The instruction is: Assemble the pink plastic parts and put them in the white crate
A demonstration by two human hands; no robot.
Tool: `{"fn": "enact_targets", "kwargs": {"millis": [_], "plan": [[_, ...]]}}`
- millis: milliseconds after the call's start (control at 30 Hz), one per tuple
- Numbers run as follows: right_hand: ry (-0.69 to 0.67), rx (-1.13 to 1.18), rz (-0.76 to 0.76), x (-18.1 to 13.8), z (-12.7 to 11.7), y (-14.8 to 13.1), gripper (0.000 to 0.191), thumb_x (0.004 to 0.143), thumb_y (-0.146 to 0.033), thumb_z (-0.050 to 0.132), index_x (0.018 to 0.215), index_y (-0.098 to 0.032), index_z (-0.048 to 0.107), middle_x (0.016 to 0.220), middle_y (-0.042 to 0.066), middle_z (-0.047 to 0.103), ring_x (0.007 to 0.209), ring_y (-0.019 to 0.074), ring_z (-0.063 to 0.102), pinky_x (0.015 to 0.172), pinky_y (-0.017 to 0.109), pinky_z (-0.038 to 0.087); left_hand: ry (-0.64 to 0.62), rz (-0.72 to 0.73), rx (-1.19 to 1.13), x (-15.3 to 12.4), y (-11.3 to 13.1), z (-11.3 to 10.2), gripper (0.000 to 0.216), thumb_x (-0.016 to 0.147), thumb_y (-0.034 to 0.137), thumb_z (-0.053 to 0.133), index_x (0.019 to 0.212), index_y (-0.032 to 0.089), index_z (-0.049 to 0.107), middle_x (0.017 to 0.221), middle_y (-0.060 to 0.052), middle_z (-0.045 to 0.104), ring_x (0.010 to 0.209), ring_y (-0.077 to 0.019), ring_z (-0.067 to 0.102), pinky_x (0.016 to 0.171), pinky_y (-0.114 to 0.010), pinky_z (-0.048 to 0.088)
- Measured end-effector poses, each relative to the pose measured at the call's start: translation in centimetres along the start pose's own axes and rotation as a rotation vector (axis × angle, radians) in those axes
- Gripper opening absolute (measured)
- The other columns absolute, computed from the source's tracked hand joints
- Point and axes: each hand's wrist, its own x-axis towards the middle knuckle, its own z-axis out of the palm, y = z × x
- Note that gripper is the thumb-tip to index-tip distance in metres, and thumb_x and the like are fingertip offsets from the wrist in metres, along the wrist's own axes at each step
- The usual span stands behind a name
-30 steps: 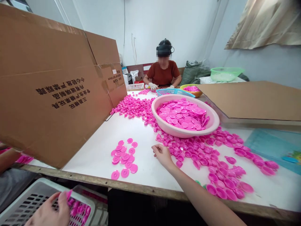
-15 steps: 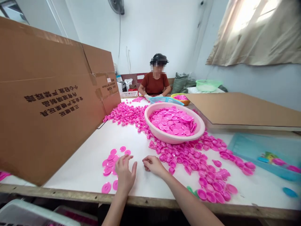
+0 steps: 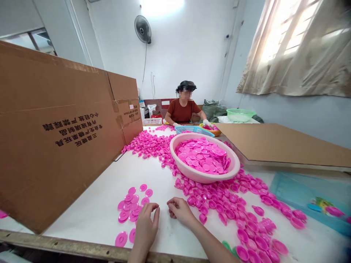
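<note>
White table (image 3: 104, 204), discs (image 3: 131, 206) beside hands (image 3: 161, 219)

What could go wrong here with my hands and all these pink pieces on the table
The left hand rests at the flat pink discs, some of which lie near the table edge; a sweep might knock them off. The right hand sits beside the loose pink cups, so the two sorts could mix. The tall cardboard sheet stands close and might tip if bumped.
</note>
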Motion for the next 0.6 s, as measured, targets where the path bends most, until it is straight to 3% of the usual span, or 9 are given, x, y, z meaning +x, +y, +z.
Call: {"fn": "enact_targets", "kwargs": {"millis": [333,467,600], "plan": [[0.005,0.018,0.008,0.0,0.0,0.1,0.013,0.069,-0.021,0.047,0.075,-0.012,0.053,0.054,-0.001,0.053,0.043,0.0096,0.051,0.039,0.018,0.038,-0.101,0.031,0.012,-0.2,0.1,0.0,0.018,0.083,0.031,0.039,0.084,0.020,0.052,0.082,-0.005,0.055,0.079,-0.0162,0.052,0.068,-0.028,0.045],[0.017,0.042,0.010,0.2,0.1,0.4,0.015,0.068,-0.024,0.049,0.076,-0.012,0.052,0.053,-0.002,0.052,0.041,0.0094,0.050,0.037,0.018,0.037,-0.060,0.024,-0.039,-0.2,-0.4,0.2,0.019,0.082,0.034,0.040,0.081,0.020,0.053,0.079,-0.004,0.056,0.075,-0.0149,0.053,0.066,-0.026,0.046],[0.037,0.042,0.011,0.7,0.3,1.1,0.019,0.066,-0.029,0.050,0.075,-0.012,0.051,0.051,-0.003,0.050,0.038,0.0086,0.048,0.035,0.017,0.035,0.058,0.042,-0.112,0.1,-1.3,1.2,0.027,0.081,0.040,0.039,0.075,0.019,0.054,0.071,-0.004,0.055,0.066,-0.0142,0.052,0.059,-0.025,0.045]]}}
